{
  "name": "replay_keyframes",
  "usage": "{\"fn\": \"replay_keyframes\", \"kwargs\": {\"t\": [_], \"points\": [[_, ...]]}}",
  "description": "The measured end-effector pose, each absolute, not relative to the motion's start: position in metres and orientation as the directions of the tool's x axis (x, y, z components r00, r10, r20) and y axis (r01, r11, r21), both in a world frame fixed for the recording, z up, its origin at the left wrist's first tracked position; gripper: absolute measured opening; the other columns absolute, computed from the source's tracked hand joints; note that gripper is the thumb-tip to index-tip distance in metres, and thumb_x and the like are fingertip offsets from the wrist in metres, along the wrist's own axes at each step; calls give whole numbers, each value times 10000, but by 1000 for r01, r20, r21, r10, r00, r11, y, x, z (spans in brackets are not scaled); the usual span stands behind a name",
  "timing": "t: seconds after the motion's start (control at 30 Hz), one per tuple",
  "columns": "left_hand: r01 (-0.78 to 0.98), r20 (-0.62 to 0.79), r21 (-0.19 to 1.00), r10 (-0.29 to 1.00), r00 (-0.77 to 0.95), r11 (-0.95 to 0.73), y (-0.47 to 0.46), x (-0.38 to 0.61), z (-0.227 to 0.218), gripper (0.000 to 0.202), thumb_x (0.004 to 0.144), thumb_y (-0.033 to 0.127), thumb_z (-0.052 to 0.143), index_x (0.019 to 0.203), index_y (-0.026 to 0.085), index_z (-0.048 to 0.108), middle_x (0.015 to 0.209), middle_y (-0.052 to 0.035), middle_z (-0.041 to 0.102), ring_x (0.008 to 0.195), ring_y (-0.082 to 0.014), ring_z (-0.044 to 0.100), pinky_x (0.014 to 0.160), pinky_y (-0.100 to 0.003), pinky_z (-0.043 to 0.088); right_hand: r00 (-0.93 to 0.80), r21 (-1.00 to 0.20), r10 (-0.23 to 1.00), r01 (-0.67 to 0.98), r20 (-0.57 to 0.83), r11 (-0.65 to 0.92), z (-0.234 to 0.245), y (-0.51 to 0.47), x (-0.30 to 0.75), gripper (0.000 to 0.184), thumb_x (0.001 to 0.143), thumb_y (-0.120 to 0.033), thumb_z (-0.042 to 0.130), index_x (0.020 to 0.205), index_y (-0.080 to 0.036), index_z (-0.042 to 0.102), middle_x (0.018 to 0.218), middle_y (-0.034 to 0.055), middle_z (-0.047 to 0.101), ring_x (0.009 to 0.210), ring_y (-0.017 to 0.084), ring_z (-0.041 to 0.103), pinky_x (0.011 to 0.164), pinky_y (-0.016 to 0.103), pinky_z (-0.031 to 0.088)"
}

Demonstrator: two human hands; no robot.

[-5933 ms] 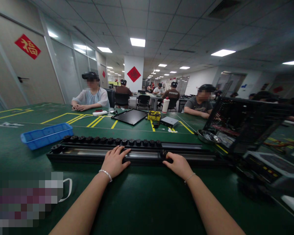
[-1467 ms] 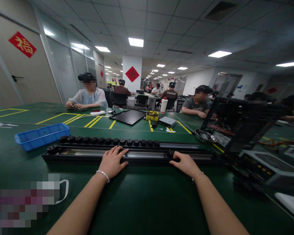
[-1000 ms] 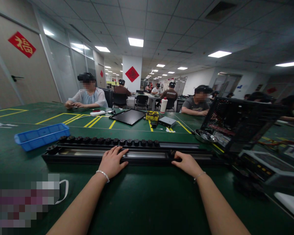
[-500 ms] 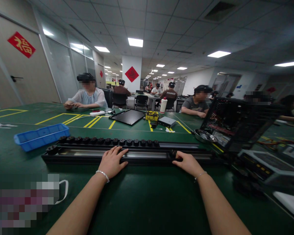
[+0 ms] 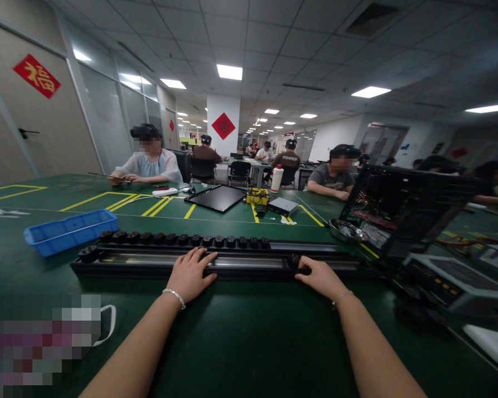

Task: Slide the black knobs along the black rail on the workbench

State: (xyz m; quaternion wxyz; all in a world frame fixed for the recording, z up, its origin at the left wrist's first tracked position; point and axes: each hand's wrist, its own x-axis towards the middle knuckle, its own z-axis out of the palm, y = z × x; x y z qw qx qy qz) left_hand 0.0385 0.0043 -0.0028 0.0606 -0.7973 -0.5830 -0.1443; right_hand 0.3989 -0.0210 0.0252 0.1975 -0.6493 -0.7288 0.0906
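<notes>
Small black part [image 5: 292, 260] and right hand [image 5: 320, 278] now farther along the rail [image 5: 249, 261]

Both were nearer the left hand [image 5: 190, 275] about six seconds ago; the left hand still lies over the metal strip, fingers spread wide. On the right hand, thumb and forefinger are curled narrow; the small black part sits just left of their tips, and whether they pinch it cannot be told. Just beyond the left hand, a row of black knobs [image 5: 195, 239] runs behind the strip. Farther out to that hand's left, a blue tray [image 5: 81, 232] rests on the bench [image 5: 249, 331]. Beyond the right hand, to its right, stand an open computer case [image 5: 419, 207] and a grey vented box [image 5: 454, 276].
</notes>
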Motion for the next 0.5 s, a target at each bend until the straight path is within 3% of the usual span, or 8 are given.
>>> {"fn": "replay_keyframes", "kwargs": {"t": [0.5], "points": [[948,306,65,911,278,-311,4,39,-3,537,747,492,478,1265,379,395,1342,-24,416,1258,-257,299,969,-439,261,-67,-388,982,912,175,131,24,-21,401,138,645,-326,589,665,-228,494,708,-27,604,705,154,547,629,236,348]]}}
